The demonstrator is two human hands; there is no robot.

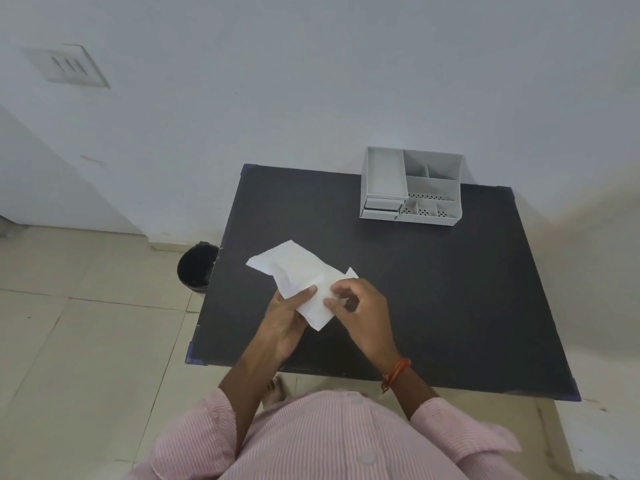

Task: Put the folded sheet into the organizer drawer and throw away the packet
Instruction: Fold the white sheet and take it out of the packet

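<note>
I had the white packet (298, 282) pinched between both hands over the black table (433, 289) — left hand (289, 320) clamped under it, right hand (360, 306) nipping its near edge. The organizer (412, 187) sat well apart, the bin (196, 268) beside the table.

A white packet (300, 277) is held up over the black table. The white organizer (411, 187) is set at the far edge, its small drawers (381, 208) low on the left.

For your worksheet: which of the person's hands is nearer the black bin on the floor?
Left. The left hand sits right of the black bin, nearer the table's left edge; the right hand is farther right.
</note>
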